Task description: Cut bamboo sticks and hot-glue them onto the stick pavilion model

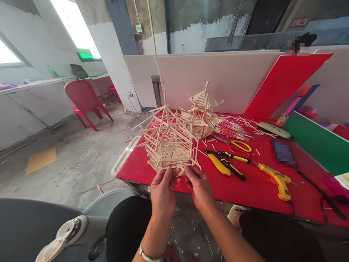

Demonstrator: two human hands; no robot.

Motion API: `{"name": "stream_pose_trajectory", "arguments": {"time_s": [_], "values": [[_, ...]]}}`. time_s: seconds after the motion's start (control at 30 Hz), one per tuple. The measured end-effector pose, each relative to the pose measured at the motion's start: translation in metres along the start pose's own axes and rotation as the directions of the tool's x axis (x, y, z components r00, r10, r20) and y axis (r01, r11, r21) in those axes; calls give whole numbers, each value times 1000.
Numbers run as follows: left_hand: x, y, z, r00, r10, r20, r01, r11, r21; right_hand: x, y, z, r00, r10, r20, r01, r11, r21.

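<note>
A pavilion-shaped frame of thin wooden sticks [169,134], with an open roof skeleton and a post at its peak, stands at the table's front left. At its lower front edge my left hand [165,187] and my right hand [199,183] are close together. Thumb and fingers of each are pinched on a thin wooden stick [178,168]. Whether this stick is fixed to the frame or loose, I cannot tell. Behind stands a second stick pavilion [204,109] with a slatted, pointed roof.
On the red table [245,196] lie a yellow utility knife [219,163], cutting pliers [231,165], yellow-handled scissors [240,145], a yellow glue gun [275,178] and bundled sticks [231,129]. A green board [319,138] stands right. At lower left is an open-lidded container [72,231].
</note>
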State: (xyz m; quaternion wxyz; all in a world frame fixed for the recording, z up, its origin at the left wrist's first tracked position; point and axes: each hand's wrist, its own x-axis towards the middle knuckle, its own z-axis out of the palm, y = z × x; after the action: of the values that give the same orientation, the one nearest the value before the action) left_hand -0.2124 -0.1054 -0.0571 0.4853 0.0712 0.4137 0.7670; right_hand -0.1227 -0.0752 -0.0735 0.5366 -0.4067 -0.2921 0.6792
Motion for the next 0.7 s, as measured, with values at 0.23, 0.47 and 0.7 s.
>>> {"name": "stream_pose_trajectory", "arguments": {"time_s": [0.23,0.47,0.7], "values": [[-1,-1,0,1000,3,19,-3,1000,1,0,-1,0,1000,-5,-8,5,1000,-2],[-1,-1,1,999,11,36,-11,1000,9,2,-1,0,1000,7,-19,-7,1000,8],[-1,0,1,999,18,33,-18,1000,3,2,0,-1,1000,-21,6,21,1000,1]]}}
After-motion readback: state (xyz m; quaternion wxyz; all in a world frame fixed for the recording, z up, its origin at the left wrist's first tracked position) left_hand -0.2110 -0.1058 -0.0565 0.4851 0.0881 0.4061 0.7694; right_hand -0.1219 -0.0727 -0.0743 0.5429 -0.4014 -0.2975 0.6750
